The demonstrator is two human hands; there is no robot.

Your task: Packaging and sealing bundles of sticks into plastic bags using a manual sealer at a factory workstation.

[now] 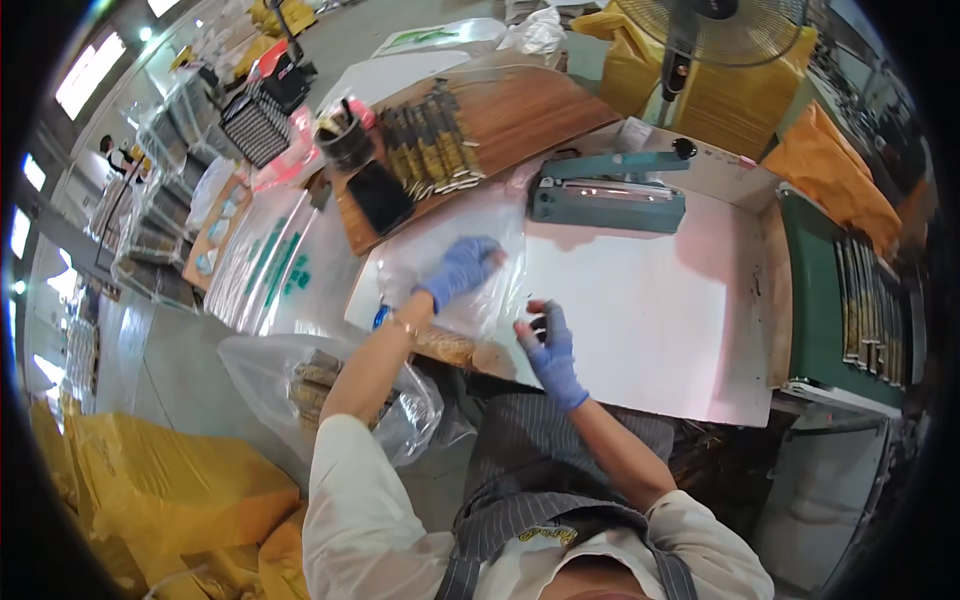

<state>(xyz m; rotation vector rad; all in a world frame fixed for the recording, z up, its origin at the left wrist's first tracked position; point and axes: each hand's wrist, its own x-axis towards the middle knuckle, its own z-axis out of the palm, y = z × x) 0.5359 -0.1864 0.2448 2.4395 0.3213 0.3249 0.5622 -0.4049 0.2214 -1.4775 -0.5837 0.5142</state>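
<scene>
Clear plastic bags (485, 216) lie flat at frame centre, left part of the white worktop (650, 320), just below the wooden board (545, 105). Left hand (462, 272), bluish glove, is on top of them, palm down, a bit blurred. Can't tell if its fingers pinch the film or only rest on it. Right hand (550, 355), same glove type, sits right of the bags near the worktop's front edge: fingers half curled, thumb apart from them, nothing seen between.

Teal bench heat sealer (610, 200) stands upper centre-right on the worktop, black knob on the end of its arm, well apart from both hands. On the board: row of slim dark-and-gold packets (430, 150), black rectangular device (380, 198), pen cup (343, 145) at the left. Clear sheeting with green print (275, 265) lies left of the bags. Right side of frame: green tray (815, 290) with more slim packets in it, orange sack (838, 175) above. Fan (715, 25) at top right, yellow sacks (170, 490) lower left.
</scene>
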